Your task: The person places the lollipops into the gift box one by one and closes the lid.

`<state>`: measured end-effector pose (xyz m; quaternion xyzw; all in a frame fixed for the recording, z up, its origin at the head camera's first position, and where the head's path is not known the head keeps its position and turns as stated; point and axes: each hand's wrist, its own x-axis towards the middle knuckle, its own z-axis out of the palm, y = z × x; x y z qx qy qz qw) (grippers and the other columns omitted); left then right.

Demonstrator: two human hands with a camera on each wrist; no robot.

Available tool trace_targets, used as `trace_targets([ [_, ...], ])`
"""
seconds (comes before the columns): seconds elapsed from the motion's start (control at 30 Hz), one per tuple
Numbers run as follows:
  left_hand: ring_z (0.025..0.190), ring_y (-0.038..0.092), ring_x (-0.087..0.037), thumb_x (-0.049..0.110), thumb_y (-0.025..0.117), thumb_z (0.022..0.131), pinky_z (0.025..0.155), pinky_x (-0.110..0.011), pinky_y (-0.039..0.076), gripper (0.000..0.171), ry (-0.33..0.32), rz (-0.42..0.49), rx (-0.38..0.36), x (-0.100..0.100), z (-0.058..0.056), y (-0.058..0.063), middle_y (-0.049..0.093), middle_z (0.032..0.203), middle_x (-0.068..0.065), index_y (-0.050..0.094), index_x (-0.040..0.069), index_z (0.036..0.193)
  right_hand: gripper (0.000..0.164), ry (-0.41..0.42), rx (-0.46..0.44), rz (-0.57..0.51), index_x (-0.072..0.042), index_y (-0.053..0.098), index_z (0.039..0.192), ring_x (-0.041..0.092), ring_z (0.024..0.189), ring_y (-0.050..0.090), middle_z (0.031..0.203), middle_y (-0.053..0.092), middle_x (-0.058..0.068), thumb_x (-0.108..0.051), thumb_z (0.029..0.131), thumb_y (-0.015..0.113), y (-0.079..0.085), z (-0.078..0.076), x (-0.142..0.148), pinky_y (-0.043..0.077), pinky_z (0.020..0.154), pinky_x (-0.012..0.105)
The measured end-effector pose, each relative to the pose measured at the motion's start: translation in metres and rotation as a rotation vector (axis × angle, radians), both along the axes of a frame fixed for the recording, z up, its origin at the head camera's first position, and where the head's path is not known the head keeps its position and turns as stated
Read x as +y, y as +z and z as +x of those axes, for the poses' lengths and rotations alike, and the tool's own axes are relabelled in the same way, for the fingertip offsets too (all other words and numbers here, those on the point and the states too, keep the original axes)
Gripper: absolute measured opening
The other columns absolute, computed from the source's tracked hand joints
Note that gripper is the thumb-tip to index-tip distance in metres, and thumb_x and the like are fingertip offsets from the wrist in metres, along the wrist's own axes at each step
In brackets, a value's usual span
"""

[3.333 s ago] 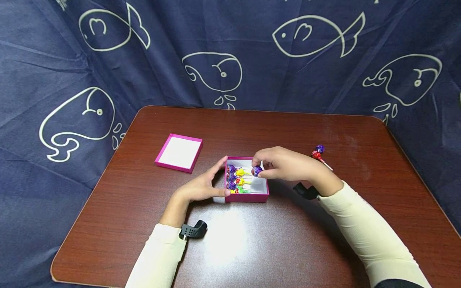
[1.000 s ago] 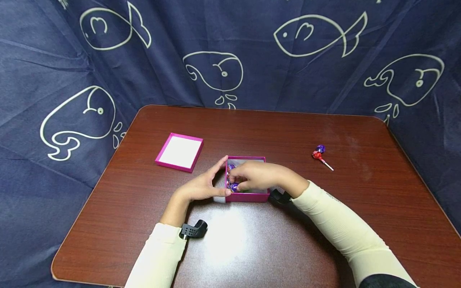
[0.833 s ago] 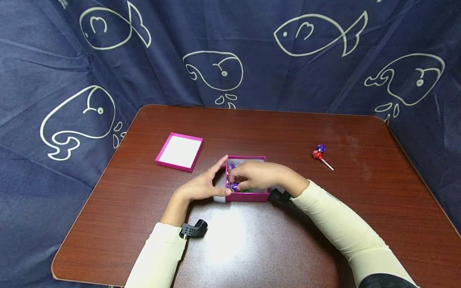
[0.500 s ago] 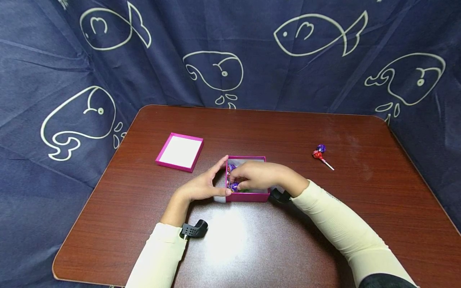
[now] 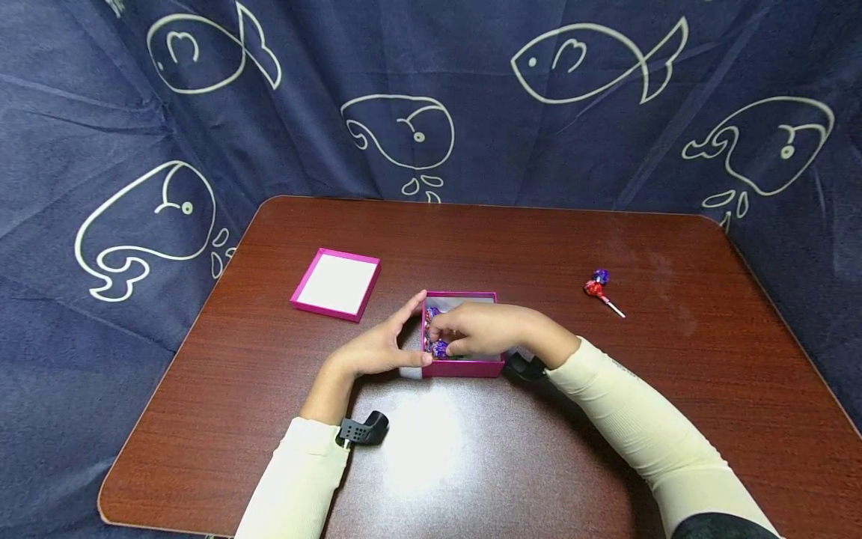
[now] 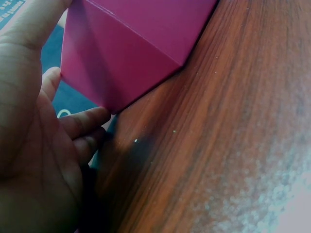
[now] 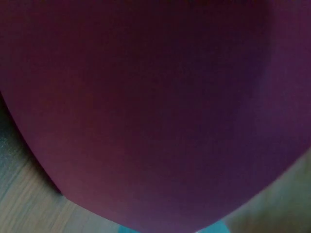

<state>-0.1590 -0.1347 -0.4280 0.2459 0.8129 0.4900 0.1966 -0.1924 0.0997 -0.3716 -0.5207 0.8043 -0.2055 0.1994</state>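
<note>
In the head view a pink box (image 5: 465, 370) with a pale lining stands open on the table. My left hand (image 5: 373, 350) spans its left end, thumb at the front corner and fingers toward the back corner, holding it. The left wrist view shows fingers of that hand (image 6: 90, 124) against the box's pink wall (image 6: 121, 58). Inside the box, my right hand (image 5: 481, 328) has its fingers bent downward, and its thumb and fingers pinch a purple-wrapped lollipop (image 5: 439, 349). More wrapped lollipops (image 5: 434, 312) line the left end, largely covered by the hand. Box wall (image 7: 160, 116) fills the right wrist view.
To the left lies the pink lid (image 5: 337, 283), its white inside facing up. Two lollipops, a red one (image 5: 594, 289) and a purple one (image 5: 601, 277), lie at the right on the brown table (image 5: 539, 247). A dark blue cloth (image 5: 485, 150) with fish drawings hangs behind.
Since the oldest frame, my right hand has brought a purple lollipop down and left into the box. In the last second the purple head by the thumb shifted slightly; my left hand stayed put.
</note>
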Motion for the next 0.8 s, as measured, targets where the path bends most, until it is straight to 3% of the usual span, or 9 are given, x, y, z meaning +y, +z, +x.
trace_targets([
  [0.3, 0.149, 0.013, -0.028, 0.016, 0.08, 0.084, 0.119, -0.05, 0.011, 0.107, 0.0, 0.012, 0.0, 0.0017, -0.0003, 0.0003, 0.017, 0.163, -0.015, 0.005, 0.016, 0.161, 0.015, -0.017, -0.023, 0.021, -0.01, 0.065, 0.105, 0.008, 0.08, 0.053, 0.087, 0.059, -0.007, -0.005, 0.091, 0.066, 0.002, -0.0005, 0.0028, 0.048, 0.072, 0.028],
  [0.63, 0.148, 0.014, -0.025, 0.021, 0.079, 0.086, 0.118, -0.049, 0.012, 0.106, -0.003, 0.005, 0.003, 0.0013, -0.0003, 0.0004, 0.018, 0.163, -0.012, 0.004, 0.02, 0.161, 0.017, -0.011, -0.016, 0.026, -0.012, 0.067, 0.109, 0.008, 0.081, 0.052, 0.089, 0.058, -0.009, -0.007, 0.093, 0.067, 0.002, 0.0001, 0.0024, 0.047, 0.074, 0.028],
  [0.8, 0.149, 0.014, -0.029, 0.013, 0.077, 0.086, 0.119, -0.05, 0.011, 0.105, 0.0, -0.003, -0.007, 0.003, 0.0002, 0.0029, 0.018, 0.162, -0.018, 0.003, 0.013, 0.161, 0.017, -0.005, -0.006, 0.021, -0.01, 0.068, 0.11, 0.008, 0.082, 0.052, 0.09, 0.06, -0.007, -0.006, 0.094, 0.063, 0.0016, 0.0002, 0.0013, 0.048, 0.076, 0.029],
])
